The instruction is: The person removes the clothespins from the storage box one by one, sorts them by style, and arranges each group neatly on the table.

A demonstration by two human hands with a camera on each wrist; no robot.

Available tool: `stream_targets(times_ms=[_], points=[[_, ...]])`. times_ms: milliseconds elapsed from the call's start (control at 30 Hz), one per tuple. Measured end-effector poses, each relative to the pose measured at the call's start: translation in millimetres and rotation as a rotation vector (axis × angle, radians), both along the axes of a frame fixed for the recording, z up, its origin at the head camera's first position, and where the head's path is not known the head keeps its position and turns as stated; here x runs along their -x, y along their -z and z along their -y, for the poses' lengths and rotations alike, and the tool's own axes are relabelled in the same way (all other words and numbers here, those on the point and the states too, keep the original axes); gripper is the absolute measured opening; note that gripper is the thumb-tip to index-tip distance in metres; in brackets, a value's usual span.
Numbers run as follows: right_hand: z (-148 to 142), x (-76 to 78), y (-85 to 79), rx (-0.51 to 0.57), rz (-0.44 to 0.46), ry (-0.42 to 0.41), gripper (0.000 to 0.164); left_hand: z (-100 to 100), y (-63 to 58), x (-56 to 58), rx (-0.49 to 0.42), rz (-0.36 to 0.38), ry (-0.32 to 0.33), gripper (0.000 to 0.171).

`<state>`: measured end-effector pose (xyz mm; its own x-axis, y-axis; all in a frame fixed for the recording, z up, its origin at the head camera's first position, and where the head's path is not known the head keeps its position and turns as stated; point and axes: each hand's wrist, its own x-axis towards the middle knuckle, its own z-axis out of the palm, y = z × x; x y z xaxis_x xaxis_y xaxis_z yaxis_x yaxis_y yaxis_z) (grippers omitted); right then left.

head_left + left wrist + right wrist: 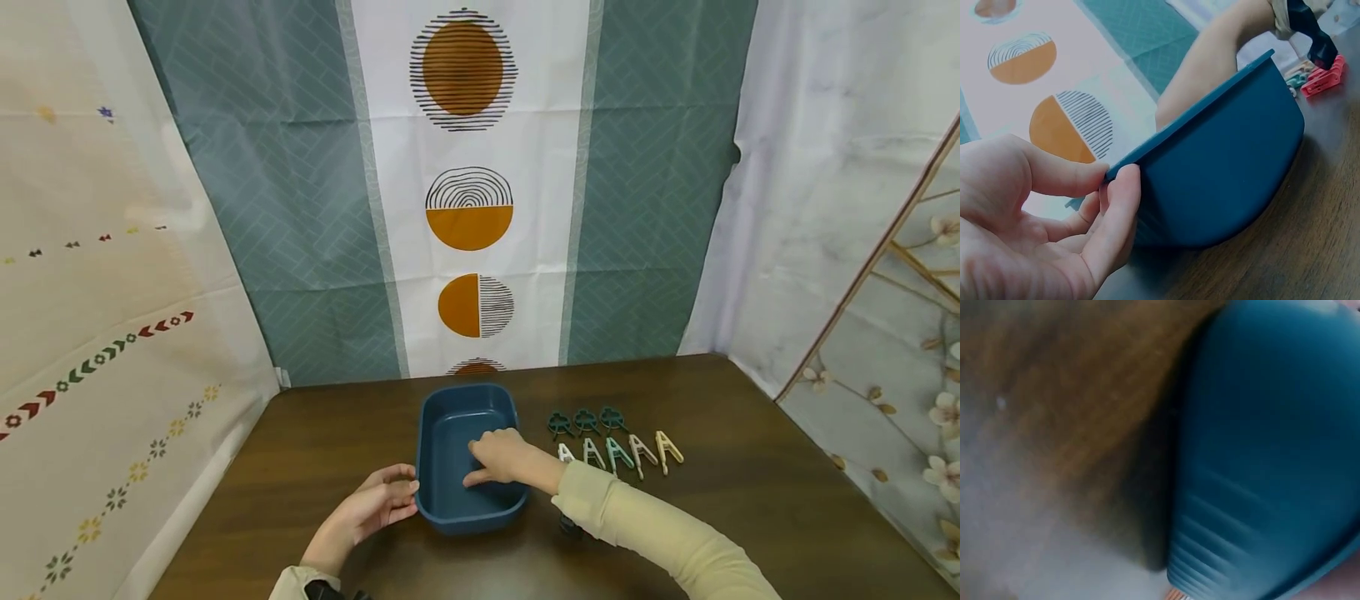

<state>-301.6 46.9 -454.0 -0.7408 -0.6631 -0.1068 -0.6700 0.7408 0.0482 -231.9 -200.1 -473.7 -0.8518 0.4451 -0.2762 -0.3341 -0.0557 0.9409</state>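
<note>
A dark blue plastic basin [465, 521] stands on the table. My left hand [378, 504] grips its left rim, thumb on top and fingers against the outside wall, as the left wrist view of the basin [1222, 150] shows up close. My right hand [501, 458] reaches over the right rim into the basin, thumb and forefinger apart. Nothing shows between them, though its other fingers are hidden. The right wrist view holds mostly the blurred outer wall of the basin [1266, 437].
Right of the basin lie three dark green clover-shaped clips [586, 421] in a row. Before them runs a row of several pastel clothespins [618, 455], partly behind my right forearm. A red clothespin [1325, 78] shows in the left wrist view. Curtains border the wooden table [330, 425].
</note>
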Motion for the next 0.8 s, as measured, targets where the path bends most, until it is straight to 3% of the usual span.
stream_targets(times_ms=[167, 300, 533, 800], points=[[-4, -4.2, -4.2, 0.071, 0.155, 0.035, 0.045, -1, 0.5, -1.2, 0.009, -0.019, 0.015, 0.022], [-8, -7.1, -8.2, 0.119, 0.238, 0.0, 0.034, -2, 0.8, -1.6, -0.002, -0.019, 0.016, 0.023], [-18, -11.0, -15.7, 0.299, 0.208, -0.077, 0.025, -3, 0.5, -2.0, -0.015, -0.031, 0.016, 0.021], [-43, -18.5, -22.5, 0.535, 0.179, -0.048, 0.027, -3, -1.9, -1.6, 0.008, -0.048, -0.001, 0.02]])
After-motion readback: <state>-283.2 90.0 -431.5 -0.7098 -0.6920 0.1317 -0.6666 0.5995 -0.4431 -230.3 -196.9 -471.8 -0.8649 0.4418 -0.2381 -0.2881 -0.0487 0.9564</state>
